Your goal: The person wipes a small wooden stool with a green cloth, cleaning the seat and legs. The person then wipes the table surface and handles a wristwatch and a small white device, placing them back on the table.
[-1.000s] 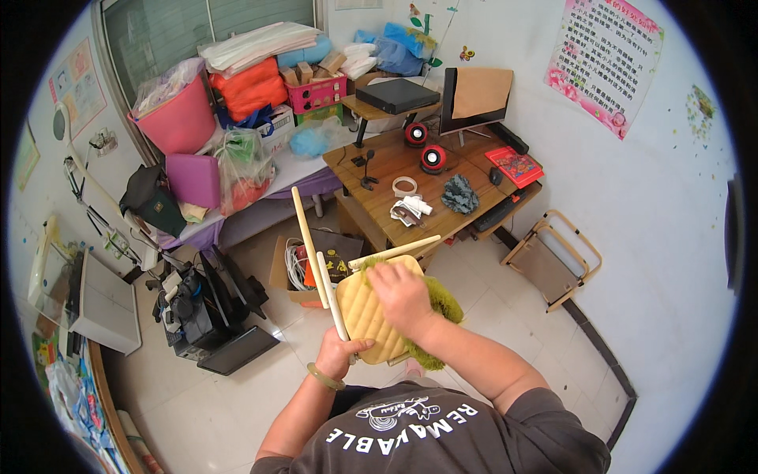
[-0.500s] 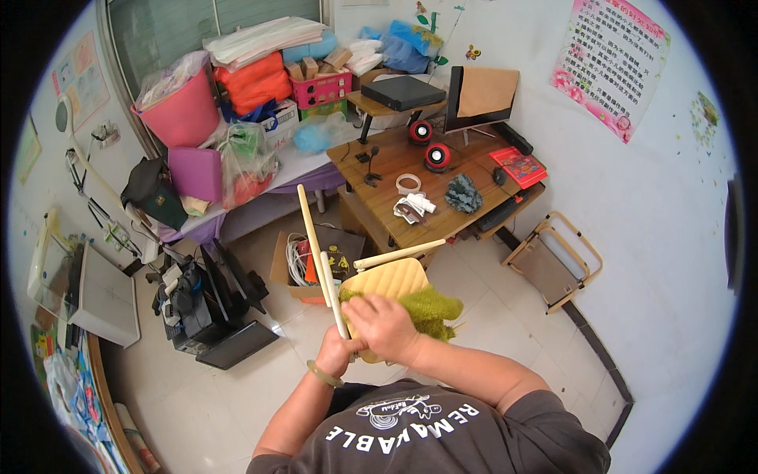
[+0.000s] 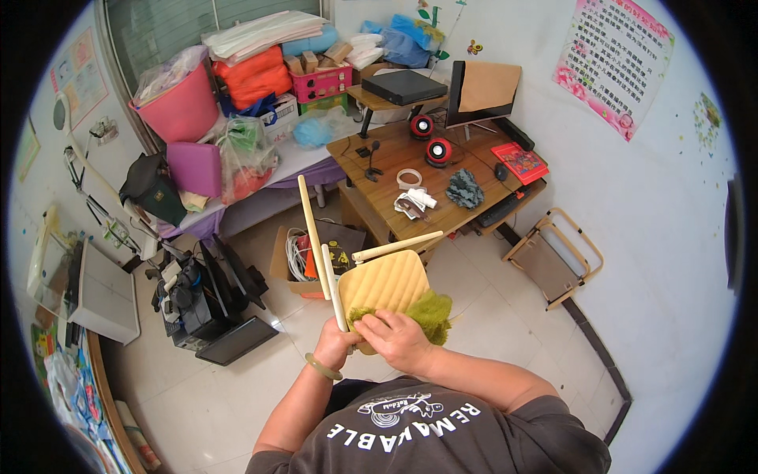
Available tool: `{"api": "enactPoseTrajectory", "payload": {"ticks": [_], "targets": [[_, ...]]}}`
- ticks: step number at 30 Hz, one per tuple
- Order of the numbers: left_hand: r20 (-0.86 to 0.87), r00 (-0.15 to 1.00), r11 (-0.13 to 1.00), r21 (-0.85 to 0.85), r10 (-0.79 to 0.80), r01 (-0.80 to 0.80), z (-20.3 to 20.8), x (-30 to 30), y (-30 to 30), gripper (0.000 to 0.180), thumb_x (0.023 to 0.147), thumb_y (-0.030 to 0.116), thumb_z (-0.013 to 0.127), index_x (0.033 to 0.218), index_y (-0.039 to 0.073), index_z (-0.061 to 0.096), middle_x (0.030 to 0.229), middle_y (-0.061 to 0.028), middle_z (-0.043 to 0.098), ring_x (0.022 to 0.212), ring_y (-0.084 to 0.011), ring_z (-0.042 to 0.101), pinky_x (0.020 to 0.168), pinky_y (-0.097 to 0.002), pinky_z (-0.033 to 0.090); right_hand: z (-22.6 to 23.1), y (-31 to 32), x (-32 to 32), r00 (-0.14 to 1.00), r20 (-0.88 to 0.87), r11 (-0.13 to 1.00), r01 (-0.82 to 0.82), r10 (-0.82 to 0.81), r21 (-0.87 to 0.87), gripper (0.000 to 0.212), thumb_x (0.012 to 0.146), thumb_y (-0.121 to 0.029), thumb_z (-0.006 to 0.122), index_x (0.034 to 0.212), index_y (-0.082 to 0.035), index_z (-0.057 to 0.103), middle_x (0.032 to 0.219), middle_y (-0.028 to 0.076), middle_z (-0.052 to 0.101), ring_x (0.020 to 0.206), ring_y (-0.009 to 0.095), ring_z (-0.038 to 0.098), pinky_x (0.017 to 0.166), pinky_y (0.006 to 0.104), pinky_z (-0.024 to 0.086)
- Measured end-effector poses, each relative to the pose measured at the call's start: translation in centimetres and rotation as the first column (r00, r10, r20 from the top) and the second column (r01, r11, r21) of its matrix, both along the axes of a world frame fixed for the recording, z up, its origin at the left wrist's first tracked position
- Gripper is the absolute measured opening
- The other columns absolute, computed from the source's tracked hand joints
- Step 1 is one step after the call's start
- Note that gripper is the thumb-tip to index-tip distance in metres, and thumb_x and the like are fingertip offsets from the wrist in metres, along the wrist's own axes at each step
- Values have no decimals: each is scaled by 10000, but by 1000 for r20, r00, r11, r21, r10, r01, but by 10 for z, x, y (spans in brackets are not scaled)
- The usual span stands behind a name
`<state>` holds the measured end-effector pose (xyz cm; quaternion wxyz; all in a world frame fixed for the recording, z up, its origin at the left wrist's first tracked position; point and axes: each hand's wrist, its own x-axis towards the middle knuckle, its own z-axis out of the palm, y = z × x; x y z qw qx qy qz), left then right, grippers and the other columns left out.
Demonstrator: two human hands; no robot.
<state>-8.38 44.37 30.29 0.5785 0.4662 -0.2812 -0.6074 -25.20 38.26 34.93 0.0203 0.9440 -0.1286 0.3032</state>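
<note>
Lower on the stool (image 3: 384,280) than half a second ago, the right hand (image 3: 397,341) and the green cloth (image 3: 433,310) have slid nearer the person's chest. The left hand (image 3: 335,341) keeps its hold.

At far left, a white cabinet (image 3: 117,296) stands on the floor, with a heap of dark electronics (image 3: 197,304) to its right. Behind, a pink tub (image 3: 180,109) sits on the bench (image 3: 292,168). Next comes an open box (image 3: 278,254) with white cables inside.

Nearer, the left hand grips a pale leg (image 3: 337,304) of the stool, a bangle (image 3: 323,367) round its wrist. The stool is held up before the chest, above the floor, its yellow quilted top exposed. Fingers bent, the right hand presses the cloth against the near part of that top; some cloth trails off rightward.

Beyond, the desk (image 3: 422,227) bears red speakers (image 3: 438,150) and a monitor (image 3: 455,96). Rightmost on the floor, a folding chair (image 3: 545,265) stands by the wall.
</note>
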Motion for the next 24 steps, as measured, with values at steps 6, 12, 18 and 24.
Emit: {"api": "enactPoseTrajectory", "payload": {"ticks": [6,12,18,24], "targets": [[-170,983,995,-62,72,-84,11,-1,-10,565,741,-18,718,1272,-60,530,1203,-133,629,1058,-233,626,924,-332,483,12,-47,-28,963,17,963,269,-269,-16,342,746,-63,581,1075,-53,676,1063,68,622,967,248,576,758,340,518],[-299,951,987,-103,86,-122,-3,11,-17,675,784,77,752,1367,-42,435,1312,-141,567,1189,-255,569,1006,-368,457,60,-70,-51,849,278,890,451,-449,63,371,705,34,560,1051,-18,683,1039,85,610,936,276,565,748,356,513],[-379,920,978,-138,97,-159,-11,15,-17,683,799,142,761,1372,-34,434,1316,-131,561,1186,-258,567,1000,-373,460,99,-55,-58,825,354,879,477,-442,-14,409,689,24,570,1077,-40,685,1045,84,609,924,281,566,738,351,511],[-396,916,981,-147,62,-130,-6,10,-19,669,788,109,753,1359,-43,441,1306,-145,566,1179,-265,571,1000,-375,460,65,-22,-33,952,104,953,295,-287,-65,351,749,-93,567,1075,-27,682,1101,82,614,972,256,573,743,335,510]]}}
